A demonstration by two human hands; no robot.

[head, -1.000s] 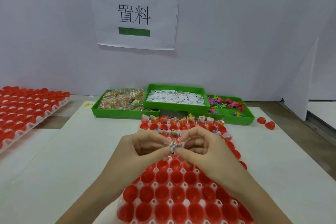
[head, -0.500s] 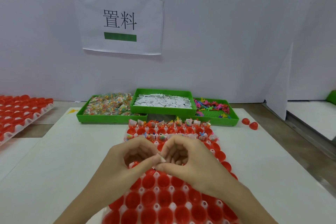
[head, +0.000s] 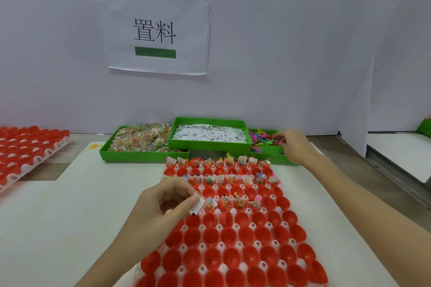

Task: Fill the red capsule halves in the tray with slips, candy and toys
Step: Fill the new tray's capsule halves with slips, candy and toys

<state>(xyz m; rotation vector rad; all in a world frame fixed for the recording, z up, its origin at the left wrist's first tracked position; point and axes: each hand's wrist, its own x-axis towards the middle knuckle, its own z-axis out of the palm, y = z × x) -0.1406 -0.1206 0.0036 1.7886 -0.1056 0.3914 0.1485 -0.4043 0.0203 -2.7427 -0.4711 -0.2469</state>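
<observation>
Head view: white table (head: 93,193), left hand (head: 163,202) pinching slip (head: 197,206), right hand (head: 293,144) curled among toys (head: 261,140).

The left hand (head: 168,202) sits at centre frame, fingers curled, thumb and forefinger pinched together at their tips. Its forearm runs down to the lower left. The right hand (head: 295,145) reaches to the upper right, fingers bent downward, arm stretched from the lower right corner.

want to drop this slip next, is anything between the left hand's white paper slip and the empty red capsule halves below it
Nothing visible: the left hand pinches the white paper slip directly above open, empty red plastic capsule halves.
</observation>
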